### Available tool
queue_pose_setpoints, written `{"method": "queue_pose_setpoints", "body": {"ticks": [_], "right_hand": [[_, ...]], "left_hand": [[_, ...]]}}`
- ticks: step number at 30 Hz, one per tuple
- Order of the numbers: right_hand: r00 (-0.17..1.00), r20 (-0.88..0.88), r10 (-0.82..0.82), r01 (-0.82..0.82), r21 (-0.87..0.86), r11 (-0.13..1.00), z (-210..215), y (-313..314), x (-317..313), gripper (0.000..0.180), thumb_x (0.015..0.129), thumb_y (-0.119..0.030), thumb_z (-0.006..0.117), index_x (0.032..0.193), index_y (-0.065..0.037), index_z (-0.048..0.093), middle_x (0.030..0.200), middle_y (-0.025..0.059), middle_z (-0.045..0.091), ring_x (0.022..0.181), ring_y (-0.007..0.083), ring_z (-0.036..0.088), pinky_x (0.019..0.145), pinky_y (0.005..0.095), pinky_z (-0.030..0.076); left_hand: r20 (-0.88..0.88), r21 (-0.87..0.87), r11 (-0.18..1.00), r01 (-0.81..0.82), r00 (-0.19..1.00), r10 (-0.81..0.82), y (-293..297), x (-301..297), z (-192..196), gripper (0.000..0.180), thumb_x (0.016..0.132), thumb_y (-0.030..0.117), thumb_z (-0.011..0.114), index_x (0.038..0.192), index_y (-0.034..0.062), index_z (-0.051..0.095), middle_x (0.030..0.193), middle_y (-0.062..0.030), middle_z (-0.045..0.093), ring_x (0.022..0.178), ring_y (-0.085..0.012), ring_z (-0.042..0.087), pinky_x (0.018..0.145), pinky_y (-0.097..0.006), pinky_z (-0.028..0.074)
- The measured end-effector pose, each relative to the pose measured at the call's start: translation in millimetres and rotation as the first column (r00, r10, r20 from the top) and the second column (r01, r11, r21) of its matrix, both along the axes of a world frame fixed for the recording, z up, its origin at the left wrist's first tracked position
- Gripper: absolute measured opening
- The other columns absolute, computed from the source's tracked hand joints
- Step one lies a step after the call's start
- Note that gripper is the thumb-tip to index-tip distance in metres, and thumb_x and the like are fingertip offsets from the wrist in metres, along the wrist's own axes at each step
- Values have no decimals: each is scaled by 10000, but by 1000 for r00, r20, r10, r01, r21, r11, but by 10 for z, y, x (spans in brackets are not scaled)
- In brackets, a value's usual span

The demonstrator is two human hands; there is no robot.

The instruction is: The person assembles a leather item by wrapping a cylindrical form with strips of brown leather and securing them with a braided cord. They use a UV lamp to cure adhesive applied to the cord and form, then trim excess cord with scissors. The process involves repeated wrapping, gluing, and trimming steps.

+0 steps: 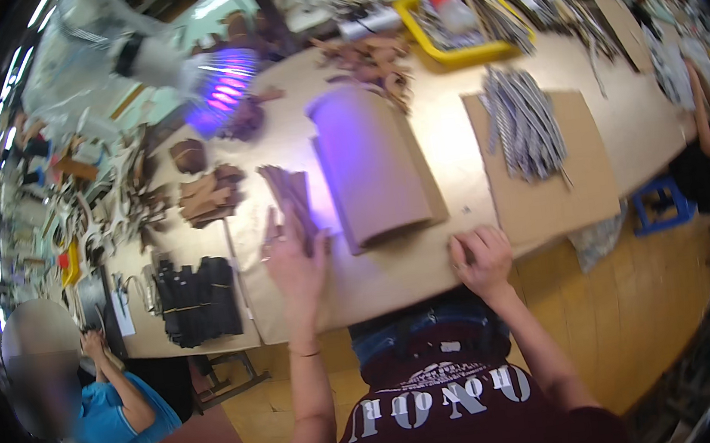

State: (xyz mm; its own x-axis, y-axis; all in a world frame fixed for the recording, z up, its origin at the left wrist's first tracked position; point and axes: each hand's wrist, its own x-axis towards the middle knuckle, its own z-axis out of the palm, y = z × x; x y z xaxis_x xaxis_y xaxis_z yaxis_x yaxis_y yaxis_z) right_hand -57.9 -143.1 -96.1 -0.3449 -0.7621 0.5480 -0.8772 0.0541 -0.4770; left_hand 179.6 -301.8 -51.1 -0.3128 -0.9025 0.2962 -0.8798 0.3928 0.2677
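My left hand (294,258) lies flat, fingers apart, on the brown paper-covered table (395,269), its fingertips touching a small pile of thin brown strips (287,196). My right hand (481,256) rests near the table's front edge with the fingers curled; whether it pinches anything is unclear. Between the hands stands a curved stack of brown cardboard sheets (371,164), lit purple on its left side.
A flat cardboard sheet (541,184) carries a bundle of grey striped sticks (522,122). A yellow tray (460,29) sits at the back. Black pieces (199,298) and brown cut shapes (209,193) lie left. A person in blue (114,402) sits lower left; another person's arm (709,132) is at right.
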Motion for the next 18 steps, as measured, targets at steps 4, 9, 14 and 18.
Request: {"method": "queue_pose_setpoints", "body": {"ticks": [4,9,14,18], "right_hand": [[1000,8,-27,28,-36,999,-8,-5,5,73,770,-150,713,782,-111,653,687,21,548,651,205,560,594,345,390],[996,35,-80,83,-101,991,-34,-9,34,74,778,-155,709,754,-123,647,661,5,532,630,189,548,581,335,377],[996,37,-78,81,-101,992,9,-13,18,86,772,-159,712,739,-129,638,651,3,520,621,189,540,581,332,374],[998,19,-60,61,-86,994,17,-16,-2,86,767,-167,708,741,-133,633,660,3,520,625,187,535,586,332,372]], "left_hand": [[-310,178,984,17,950,40,44,264,-204,597,875,287,683,1363,14,473,1239,-221,575,1133,-327,549,950,-414,442],[-516,131,947,-292,796,317,87,445,-404,515,948,219,589,1385,-7,436,1324,-187,511,1167,-307,512,1000,-416,401],[-644,51,923,-382,693,323,349,496,-482,443,1007,188,459,1396,-15,393,1377,-171,438,1265,-312,419,1043,-411,361],[-600,19,924,-382,735,316,467,527,-491,417,1015,176,435,1372,-34,394,1369,-186,428,1284,-305,399,1066,-413,331]]}}
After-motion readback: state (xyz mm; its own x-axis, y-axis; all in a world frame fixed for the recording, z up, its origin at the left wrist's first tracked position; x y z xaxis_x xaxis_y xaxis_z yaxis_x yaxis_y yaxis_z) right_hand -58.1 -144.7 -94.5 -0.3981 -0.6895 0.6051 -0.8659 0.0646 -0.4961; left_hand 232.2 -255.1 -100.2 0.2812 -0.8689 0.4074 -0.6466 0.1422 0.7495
